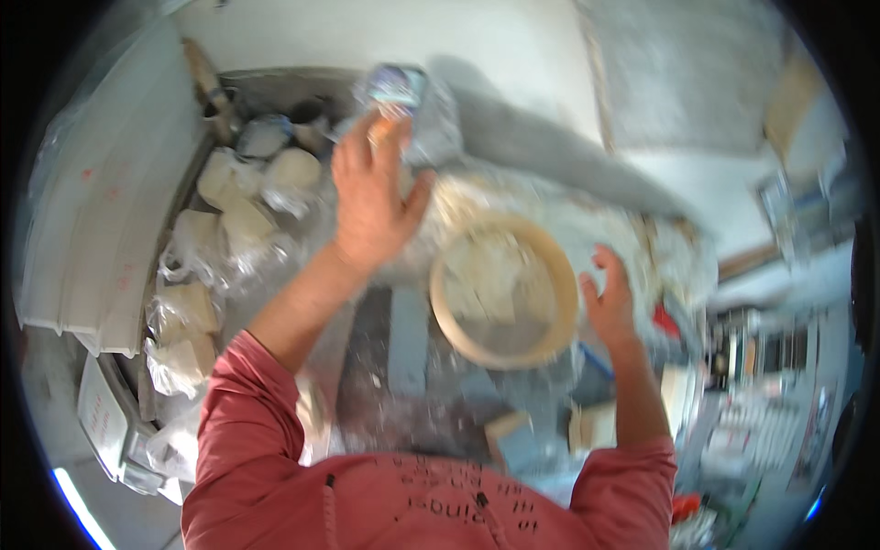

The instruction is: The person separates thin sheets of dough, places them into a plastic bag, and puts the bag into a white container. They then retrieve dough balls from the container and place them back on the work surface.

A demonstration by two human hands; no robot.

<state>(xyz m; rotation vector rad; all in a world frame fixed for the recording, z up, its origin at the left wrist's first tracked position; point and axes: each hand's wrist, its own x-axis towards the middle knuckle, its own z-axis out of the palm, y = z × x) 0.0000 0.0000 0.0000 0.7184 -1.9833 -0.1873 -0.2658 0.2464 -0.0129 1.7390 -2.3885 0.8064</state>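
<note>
Standing along the left edge of the frame are pale, translucent plastic boxes (110,192), with a smaller white tub (103,417) below them at the lower left. Next, toward the upper left, a wooden-handled tool (202,69) leans upright. Under it, clear plastic bags with pale lumps (247,225) run in a rough column down the left part of the surface (367,412), and a dark-mouthed cup (310,124) stands near the column's top.

Just left of the upper centre, the left hand (371,206) reaches away from its red sleeve, its fingers partly extended and its thumb spread well apart from them. Its fingertips overlap the lower, orange end of a small, blurred container (401,87) near the top of the frame; whether they touch it, I cannot tell. Clear plastic (440,133) lies just beside this container.

A narrow grey strip (408,341) lies below, left of a round sieve (566,289) slightly right of centre; inside its tan rim are pale, uneven patches. Right of the sieve, a thin blue stick (597,360) shows near the forearm. Above it, the right hand (612,298) hangs beside the rim, fingers loosely parted and curved, with nothing visible between them. Further right come a small red item (666,319) and a metal rack (761,353).
</note>
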